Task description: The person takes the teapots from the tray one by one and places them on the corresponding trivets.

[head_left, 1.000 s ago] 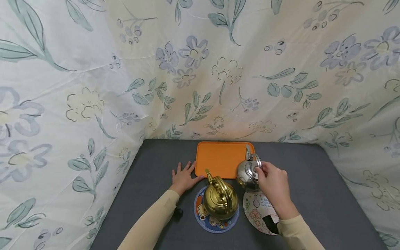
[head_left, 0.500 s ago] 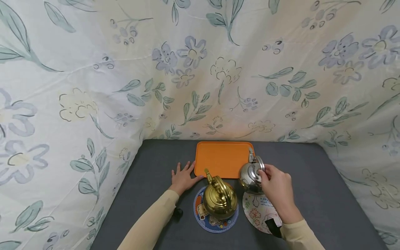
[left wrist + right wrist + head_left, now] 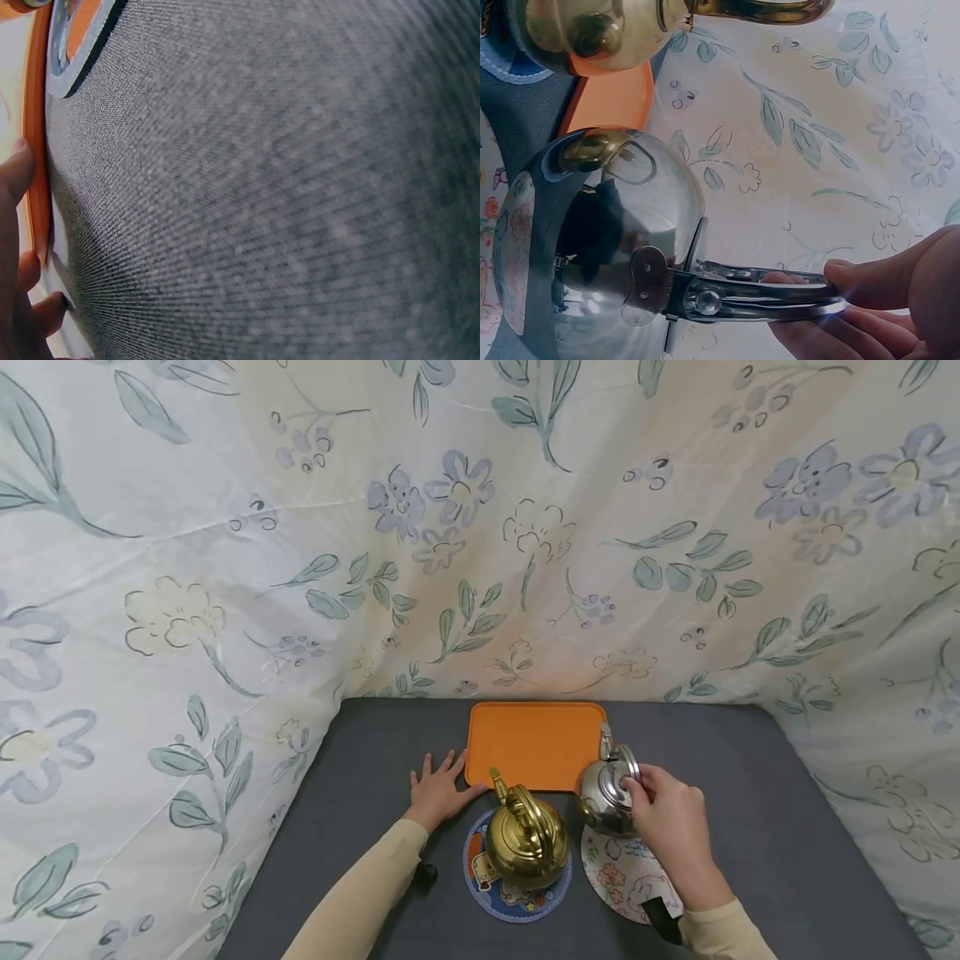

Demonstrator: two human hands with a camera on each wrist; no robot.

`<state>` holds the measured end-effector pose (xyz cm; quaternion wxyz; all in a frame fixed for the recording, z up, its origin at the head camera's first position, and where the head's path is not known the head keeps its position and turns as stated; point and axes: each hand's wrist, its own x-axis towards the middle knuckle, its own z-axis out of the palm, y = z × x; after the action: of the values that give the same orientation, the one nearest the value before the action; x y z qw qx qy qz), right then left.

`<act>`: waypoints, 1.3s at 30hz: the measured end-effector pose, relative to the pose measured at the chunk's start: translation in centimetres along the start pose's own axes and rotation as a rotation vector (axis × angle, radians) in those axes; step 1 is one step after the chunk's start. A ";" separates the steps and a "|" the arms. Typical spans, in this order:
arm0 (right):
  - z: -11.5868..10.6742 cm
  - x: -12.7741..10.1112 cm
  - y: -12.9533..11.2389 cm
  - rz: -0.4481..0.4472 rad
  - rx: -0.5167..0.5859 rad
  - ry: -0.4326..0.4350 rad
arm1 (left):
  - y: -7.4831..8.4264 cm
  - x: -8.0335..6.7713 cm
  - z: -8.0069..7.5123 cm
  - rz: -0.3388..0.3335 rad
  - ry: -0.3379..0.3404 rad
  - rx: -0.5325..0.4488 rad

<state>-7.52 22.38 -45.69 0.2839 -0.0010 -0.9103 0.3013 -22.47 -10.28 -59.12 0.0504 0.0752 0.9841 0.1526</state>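
My right hand (image 3: 671, 814) grips the top handle of a silver kettle (image 3: 606, 800); in the right wrist view, thumb and fingers close around that metal handle (image 3: 765, 296). The silver kettle hangs over the back part of a round floral mat (image 3: 630, 881), near the tray's front right corner. My left hand (image 3: 438, 795) lies with fingers spread at the left edge of an orange tray (image 3: 532, 743), touching its rim. Between the hands, a gold kettle (image 3: 528, 843) stands on a round blue cartoon mat (image 3: 517, 914), its spout pointing toward the tray.
A dark grey cloth (image 3: 720, 760) covers the table. Floral fabric (image 3: 540, 552) rises behind it and along both sides. Dark wrist cameras or straps (image 3: 660, 917) sit by the sleeves.
My right hand has carried the silver kettle slightly right and back toward me, away from the tray and further over the floral mat. The left hand and gold kettle stay put.
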 end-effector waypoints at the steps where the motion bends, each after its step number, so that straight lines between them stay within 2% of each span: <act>1: -0.1 -0.1 0.1 -0.001 -0.001 0.001 | 0.0 0.0 0.0 -0.002 0.001 0.001; 17: -0.8 -1.1 1.5 0.042 -0.036 -0.021 | 1.0 -0.1 -0.5 0.001 -0.008 0.007; 39: -0.8 -1.6 1.7 0.085 -0.035 -0.068 | 0.7 0.4 0.1 -0.025 0.002 0.014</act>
<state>-6.07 23.91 -46.92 0.2398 -0.0343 -0.9236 0.2971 -22.73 -9.49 -59.03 0.0509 0.0631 0.9861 0.1451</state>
